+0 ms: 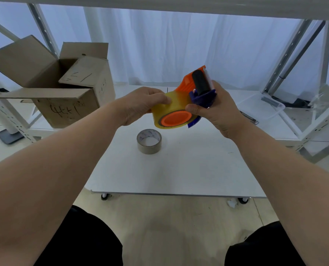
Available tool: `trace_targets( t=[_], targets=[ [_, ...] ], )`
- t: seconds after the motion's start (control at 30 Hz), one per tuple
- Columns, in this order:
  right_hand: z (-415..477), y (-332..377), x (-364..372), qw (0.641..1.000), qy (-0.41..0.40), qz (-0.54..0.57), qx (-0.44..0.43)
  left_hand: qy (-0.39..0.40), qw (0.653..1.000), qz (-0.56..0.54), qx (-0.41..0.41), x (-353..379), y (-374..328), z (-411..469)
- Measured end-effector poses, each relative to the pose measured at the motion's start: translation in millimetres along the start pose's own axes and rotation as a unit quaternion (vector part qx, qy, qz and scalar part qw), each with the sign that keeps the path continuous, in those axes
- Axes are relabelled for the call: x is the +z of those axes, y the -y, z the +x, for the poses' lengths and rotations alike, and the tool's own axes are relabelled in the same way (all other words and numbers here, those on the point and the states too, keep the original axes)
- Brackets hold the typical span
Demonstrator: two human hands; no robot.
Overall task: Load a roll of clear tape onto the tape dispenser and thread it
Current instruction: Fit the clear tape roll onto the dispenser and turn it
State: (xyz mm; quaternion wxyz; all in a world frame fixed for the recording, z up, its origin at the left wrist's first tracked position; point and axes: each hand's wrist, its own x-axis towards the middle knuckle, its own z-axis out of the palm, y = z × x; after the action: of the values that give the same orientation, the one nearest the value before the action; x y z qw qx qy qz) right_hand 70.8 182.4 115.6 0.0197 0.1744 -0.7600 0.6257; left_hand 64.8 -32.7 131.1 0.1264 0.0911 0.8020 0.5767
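Observation:
I hold an orange and purple tape dispenser [195,87] above the white table [179,169]. A yellowish clear tape roll [176,106] sits on its orange hub, which faces me. My right hand [212,110] grips the dispenser's purple body, thumb against the roll's right side. My left hand [144,104] holds the roll from the left, fingers on its outer face. The black roller and the blade end point up and away. I cannot tell whether any tape is pulled off the roll.
An almost used-up tape core [149,141] stands on the table below my hands. An open cardboard box [59,89] sits at the left. A clear plastic bin [261,106] lies at the right, among white shelf frames [286,60].

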Motion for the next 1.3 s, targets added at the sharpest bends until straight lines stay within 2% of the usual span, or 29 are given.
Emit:
trace_targets(
  t=[0.13,0.23,0.4,0.5,0.6,0.8,1.0,1.3],
  targets=[
    [-1.2,2.1,8.0,0.998,-0.008,-0.053,-0.031,-0.018,0.995,0.099,-0.020,6.8,-8.6,-0.1],
    [1.1,4.9,10.6,0.998,-0.028,-0.031,-0.039,-0.054,0.994,0.099,0.010,9.2,-17.2,-2.0],
    [2.1,1.5,5.6,0.997,-0.008,0.078,0.023,-0.009,0.998,-0.059,0.028,-1.0,-11.3,-6.6],
    [2.4,-0.2,4.2,0.988,-0.004,0.149,0.046,0.011,0.980,-0.195,0.034,-2.2,-5.2,-6.5],
    [2.2,-0.2,4.9,0.981,-0.007,0.190,0.049,0.024,0.966,-0.256,0.030,-5.0,-0.6,-3.3],
    [1.4,-7.4,-0.7,0.993,-0.017,0.108,0.052,0.000,0.993,-0.116,0.001,-4.2,3.7,1.1],
    [0.8,-6.2,1.4,1.000,0.000,0.004,0.011,0.000,0.999,0.019,-0.041,-0.6,3.6,4.3],
    [-0.9,-1.0,6.6,0.997,0.017,-0.070,-0.032,-0.007,0.998,0.052,-0.047,10.1,-0.4,2.0]
  ],
)
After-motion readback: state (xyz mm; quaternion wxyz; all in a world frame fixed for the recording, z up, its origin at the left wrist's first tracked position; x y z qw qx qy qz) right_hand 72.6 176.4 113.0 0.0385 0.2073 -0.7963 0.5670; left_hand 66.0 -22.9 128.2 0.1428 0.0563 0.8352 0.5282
